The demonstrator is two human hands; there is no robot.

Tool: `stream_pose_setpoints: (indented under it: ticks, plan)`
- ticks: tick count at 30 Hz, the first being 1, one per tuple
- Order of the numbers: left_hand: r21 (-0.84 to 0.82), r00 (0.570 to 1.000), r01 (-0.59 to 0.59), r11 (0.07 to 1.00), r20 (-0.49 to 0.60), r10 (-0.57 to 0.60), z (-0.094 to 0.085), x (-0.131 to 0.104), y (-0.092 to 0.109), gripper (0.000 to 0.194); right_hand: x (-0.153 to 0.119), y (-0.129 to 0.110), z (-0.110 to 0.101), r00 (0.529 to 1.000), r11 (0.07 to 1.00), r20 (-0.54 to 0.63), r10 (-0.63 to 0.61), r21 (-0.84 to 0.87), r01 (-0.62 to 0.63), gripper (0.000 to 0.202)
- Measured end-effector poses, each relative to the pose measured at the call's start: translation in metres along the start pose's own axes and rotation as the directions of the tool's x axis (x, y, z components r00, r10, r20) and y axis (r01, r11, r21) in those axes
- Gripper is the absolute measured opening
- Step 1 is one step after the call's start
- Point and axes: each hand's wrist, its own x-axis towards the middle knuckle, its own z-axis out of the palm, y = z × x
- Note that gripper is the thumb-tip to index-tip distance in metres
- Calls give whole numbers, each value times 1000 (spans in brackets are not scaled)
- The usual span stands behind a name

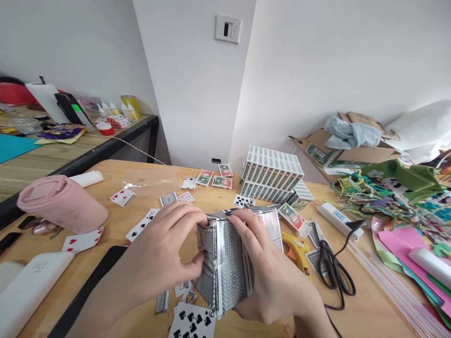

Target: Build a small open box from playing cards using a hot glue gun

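White walls (197, 70) rise behind your wooden table (369, 312); on it you have one pink tumbler (66, 206), one yellow glue gun (300, 256), one pair of scissors (324, 245), one power strip (336, 218) and three flat card boxes (204, 178) near the far edge; to their right stands a two-tier box stack (271, 164), too tightly packed to count surely.

Both your hands are on one folded-card piece (230, 267), held up over the near middle of the table; your left hand (164, 246) pinches its left edge between thumb and fingers, while your right hand (268, 256) clasps it over the top and right side; the piece is boxy and angular, its grey-and-white patterned card backs creased into glossy panels, with pale strips running down the folds.

Its far side is hidden from you, and you cannot make out how the cards join; one spade card (192, 324) below it is cut off by the bottom edge of view; your left forearm partly covers a long black object (97, 281).
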Motion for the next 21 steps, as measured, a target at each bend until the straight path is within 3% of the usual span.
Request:
stream_pose_setpoints:
  ticks: [16,21]
  plan:
    - [10,999,50,999,6,-50,7,-3,1,38,2,8,2,1000,997,6,24,68,-25,106]
    - [-78,993,115,990,12,-114,4,-2,0,39,-1,18,1,997,991,-31,64,117,-60,114]
